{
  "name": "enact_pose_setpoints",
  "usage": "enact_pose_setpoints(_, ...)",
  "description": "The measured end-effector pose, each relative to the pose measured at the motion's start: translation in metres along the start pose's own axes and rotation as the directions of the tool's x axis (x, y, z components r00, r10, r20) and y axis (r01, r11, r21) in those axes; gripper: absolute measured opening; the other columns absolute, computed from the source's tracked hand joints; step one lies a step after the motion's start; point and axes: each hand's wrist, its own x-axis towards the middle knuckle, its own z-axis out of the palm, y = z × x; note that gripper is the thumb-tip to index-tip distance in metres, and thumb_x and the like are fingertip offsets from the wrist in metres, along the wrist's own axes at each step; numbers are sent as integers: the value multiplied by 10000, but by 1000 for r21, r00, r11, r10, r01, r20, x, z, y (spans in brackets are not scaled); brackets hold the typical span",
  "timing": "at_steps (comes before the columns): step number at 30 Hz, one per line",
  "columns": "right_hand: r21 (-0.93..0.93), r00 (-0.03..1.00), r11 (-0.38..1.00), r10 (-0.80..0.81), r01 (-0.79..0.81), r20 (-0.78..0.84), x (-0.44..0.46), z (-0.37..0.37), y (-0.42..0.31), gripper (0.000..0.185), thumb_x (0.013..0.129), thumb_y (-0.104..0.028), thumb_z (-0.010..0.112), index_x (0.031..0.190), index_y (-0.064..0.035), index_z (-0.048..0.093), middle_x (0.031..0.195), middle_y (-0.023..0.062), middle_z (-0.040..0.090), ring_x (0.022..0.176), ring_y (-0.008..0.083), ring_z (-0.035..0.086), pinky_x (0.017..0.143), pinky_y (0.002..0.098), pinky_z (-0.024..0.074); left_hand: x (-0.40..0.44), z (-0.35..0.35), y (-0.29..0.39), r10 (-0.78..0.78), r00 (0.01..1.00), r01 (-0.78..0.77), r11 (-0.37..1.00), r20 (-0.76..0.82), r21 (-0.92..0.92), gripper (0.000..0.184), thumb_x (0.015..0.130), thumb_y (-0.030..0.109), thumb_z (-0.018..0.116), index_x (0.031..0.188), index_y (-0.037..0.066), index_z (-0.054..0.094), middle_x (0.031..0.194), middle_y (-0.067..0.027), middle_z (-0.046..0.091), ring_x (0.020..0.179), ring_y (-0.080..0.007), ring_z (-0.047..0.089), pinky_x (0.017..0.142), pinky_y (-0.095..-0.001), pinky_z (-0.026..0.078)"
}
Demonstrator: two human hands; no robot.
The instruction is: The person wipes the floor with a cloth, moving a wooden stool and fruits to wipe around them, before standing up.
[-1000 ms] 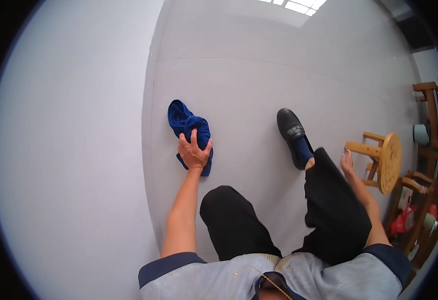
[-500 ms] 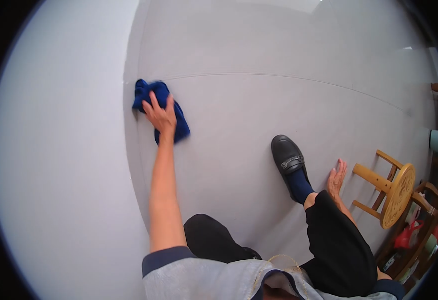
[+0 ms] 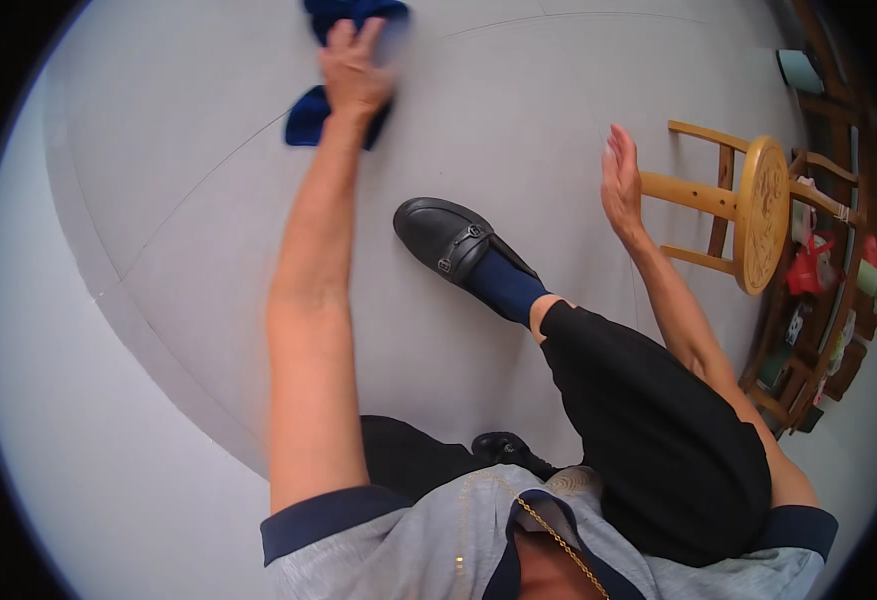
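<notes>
At the top of the head view, my left hand (image 3: 356, 78) presses a dark blue cloth (image 3: 308, 117) against the grey tiled floor (image 3: 208, 210). Its fingers are bent over the bunched cloth, part of which runs out of the frame; the hand's right side is smeared by motion. My right hand (image 3: 620, 185) holds nothing. Its fingers are stretched out close together, next to a leg of a wooden stool (image 3: 763, 215); I cannot tell whether it touches the leg.
A black loafer (image 3: 443, 238) on my foot stands on the floor between my arms. A pale wall (image 3: 68, 370) meets the floor at the left. Along the right edge stand dark wooden furniture (image 3: 838, 300), a red bag (image 3: 808, 265) and a light green container (image 3: 800, 71).
My left hand has moved the cloth away from the foot of the wall, out across the floor. The view has turned to the right. My right hand shows more fully, beside the stool leg.
</notes>
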Motion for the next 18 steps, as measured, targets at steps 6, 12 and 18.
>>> enact_pose_setpoints(6,54,990,989,-140,140,-10,43,20,-27,474,873,-332,408,1265,-78,324,1309,147,319,1240,290,259,992,368,243,-57,22,159,185,870,17,915,456,-404,861,505,205,710,1271,161,320,1211,-214,350,1157,-354,318,923,-466,270)
enact_pose_setpoints(12,-321,947,896,-255,308,196,-22,31,9,660,736,-455,580,1296,-224,319,1376,181,151,1235,451,123,964,543,173,-70,-64,139,-248,876,473,608,413,-637,576,620,50,565,1179,46,427,1139,-176,493,1083,-308,459,923,-361,351)
enact_pose_setpoints(18,-421,938,840,-278,342,207,-15,53,6,643,706,-430,620,1270,-264,360,1369,215,112,1247,441,62,980,528,153,-154,-152,26,-578,814,572,814,48,107,693,680,247,666,1261,73,329,1308,-180,306,1231,-371,220,989,-486,197)
